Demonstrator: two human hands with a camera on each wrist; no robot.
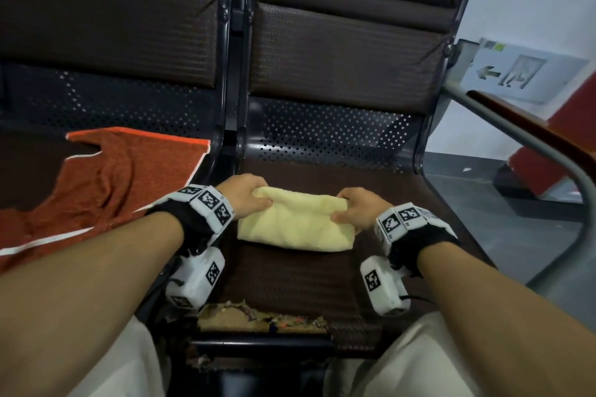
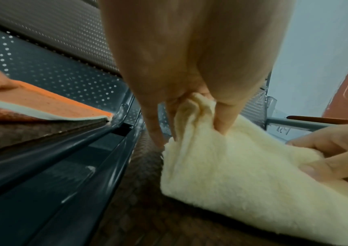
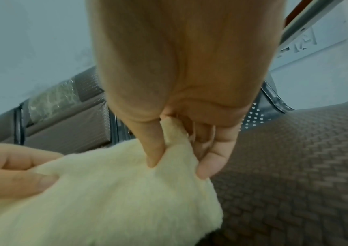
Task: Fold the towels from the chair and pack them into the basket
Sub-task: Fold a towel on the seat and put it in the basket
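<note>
A folded pale yellow towel [image 1: 295, 226] lies on the brown seat of the right-hand chair [image 1: 306, 277]. My left hand [image 1: 246, 198] pinches its far left corner, thumb on top, and my right hand [image 1: 356, 211] pinches its far right corner. The far edge is lifted off the seat while the near fold rests on it. In the left wrist view the yellow towel [image 2: 253, 174] bunches between thumb and fingers [image 2: 223, 116]. The right wrist view shows the yellow towel [image 3: 105, 191] clamped under my thumb [image 3: 154, 149]. An orange towel [image 1: 106, 184] lies spread on the left seat. No basket is in view.
A dark metal frame [image 1: 230, 145] divides the two seats. The right chair's front edge is torn, with foam showing [image 1: 261, 316]. A grey armrest with a wooden top [image 1: 532, 126] curves past on the right. My knees in light trousers sit just below the seat.
</note>
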